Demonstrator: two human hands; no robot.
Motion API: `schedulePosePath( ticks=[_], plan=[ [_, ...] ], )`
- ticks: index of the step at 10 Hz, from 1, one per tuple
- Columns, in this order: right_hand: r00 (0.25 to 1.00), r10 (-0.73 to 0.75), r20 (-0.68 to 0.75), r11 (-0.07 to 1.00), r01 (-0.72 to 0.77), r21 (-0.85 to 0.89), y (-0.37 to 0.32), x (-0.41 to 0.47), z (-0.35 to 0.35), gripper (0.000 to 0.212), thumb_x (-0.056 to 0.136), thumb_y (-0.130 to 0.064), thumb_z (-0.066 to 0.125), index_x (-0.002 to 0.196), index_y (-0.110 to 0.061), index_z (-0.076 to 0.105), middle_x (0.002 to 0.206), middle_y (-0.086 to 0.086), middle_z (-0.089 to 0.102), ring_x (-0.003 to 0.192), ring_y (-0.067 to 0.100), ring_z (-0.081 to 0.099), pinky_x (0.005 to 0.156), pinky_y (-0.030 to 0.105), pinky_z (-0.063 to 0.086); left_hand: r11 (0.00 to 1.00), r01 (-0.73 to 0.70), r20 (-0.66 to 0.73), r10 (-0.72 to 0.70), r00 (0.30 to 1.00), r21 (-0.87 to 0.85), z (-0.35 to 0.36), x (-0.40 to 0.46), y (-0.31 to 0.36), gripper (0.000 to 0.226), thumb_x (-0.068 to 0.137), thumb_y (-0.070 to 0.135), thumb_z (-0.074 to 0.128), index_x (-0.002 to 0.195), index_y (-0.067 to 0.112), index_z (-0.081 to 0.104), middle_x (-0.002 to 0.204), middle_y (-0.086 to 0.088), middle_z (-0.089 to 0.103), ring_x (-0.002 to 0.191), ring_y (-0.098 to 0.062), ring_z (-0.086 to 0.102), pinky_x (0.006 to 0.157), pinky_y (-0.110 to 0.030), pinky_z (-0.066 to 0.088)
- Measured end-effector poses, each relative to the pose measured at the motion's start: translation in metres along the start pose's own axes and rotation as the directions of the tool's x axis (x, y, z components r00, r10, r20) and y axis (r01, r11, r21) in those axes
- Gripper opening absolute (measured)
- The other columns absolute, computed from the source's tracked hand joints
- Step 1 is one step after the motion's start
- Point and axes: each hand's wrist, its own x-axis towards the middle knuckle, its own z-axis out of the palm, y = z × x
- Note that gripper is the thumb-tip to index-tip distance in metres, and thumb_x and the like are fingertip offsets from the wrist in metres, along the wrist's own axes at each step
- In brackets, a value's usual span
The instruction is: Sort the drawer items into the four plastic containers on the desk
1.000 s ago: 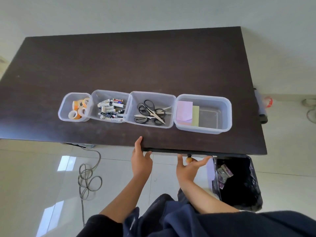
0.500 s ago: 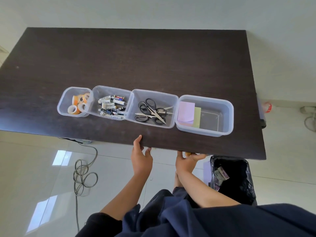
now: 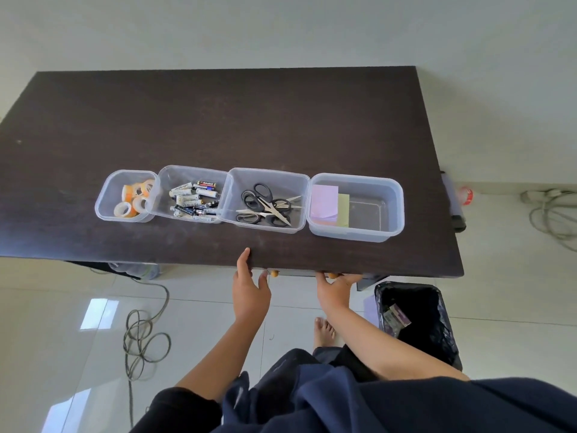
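Four clear plastic containers [image 3: 249, 200] in row near front edge of dark worktop [image 3: 218, 120], touching side by side.
Contents left to right: tape rolls [image 3: 132, 200], batteries [image 3: 193, 201], scissors [image 3: 265, 206], sticky notes [image 3: 329, 206].
Handling guess: tubs light, rigid, slick walls; take by rim. Scissors pointed, lift by handles. Batteries roll.
Left hand [image 3: 251, 287]: fingers straight on worktop edge, holding nothing.
Right hand [image 3: 335, 285]: at drawer front under edge, by small knob [image 3: 331, 275]; grip state unclear.
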Motion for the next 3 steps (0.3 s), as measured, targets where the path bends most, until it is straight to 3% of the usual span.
schedulePosePath(
  ticks=[1, 2, 3],
  plan=[
    [0.998, 0.009, 0.069, 0.999, -0.006, -0.04, -0.004, -0.019, -0.022, 0.072, 0.086, -0.025, 0.064, 0.141, -0.022, 0.016, 0.111, 0.0, 0.048, 0.107, 0.018, 0.054, 0.083, 0.033, 0.044, 0.991, -0.061, 0.044, 0.056, 0.997, 0.115, -0.003, -0.013, -0.024, 0.072, 0.095, 0.017, 0.053, 0.151, 0.033, 0.01, 0.131, -0.007, 0.044, 0.099, -0.018, 0.053, 0.08, -0.031, 0.048],
    [0.972, 0.066, 0.225, 0.986, -0.03, -0.162, -0.013, -0.041, -0.056, 0.048, 0.089, -0.026, 0.059, 0.133, -0.019, 0.041, 0.108, 0.006, 0.059, 0.098, 0.022, 0.061, 0.079, 0.029, 0.046, 0.966, -0.11, 0.136, 0.079, 0.988, 0.234, -0.009, -0.033, -0.066, 0.083, 0.092, 0.016, 0.056, 0.151, 0.032, 0.002, 0.128, -0.012, 0.044, 0.098, -0.025, 0.057, 0.081, -0.033, 0.048],
    [0.913, 0.088, 0.399, 0.978, -0.003, -0.209, -0.047, -0.066, -0.097, 0.022, 0.092, -0.026, 0.059, 0.111, -0.017, 0.061, 0.103, 0.0, 0.066, 0.082, 0.012, 0.064, 0.061, 0.015, 0.045, 0.942, -0.085, 0.219, 0.012, 0.976, 0.325, -0.023, -0.052, -0.124, 0.108, 0.076, 0.02, 0.07, 0.137, 0.063, -0.007, 0.102, -0.017, 0.056, 0.084, -0.027, 0.06, 0.081, -0.029, 0.052]
  ],
)
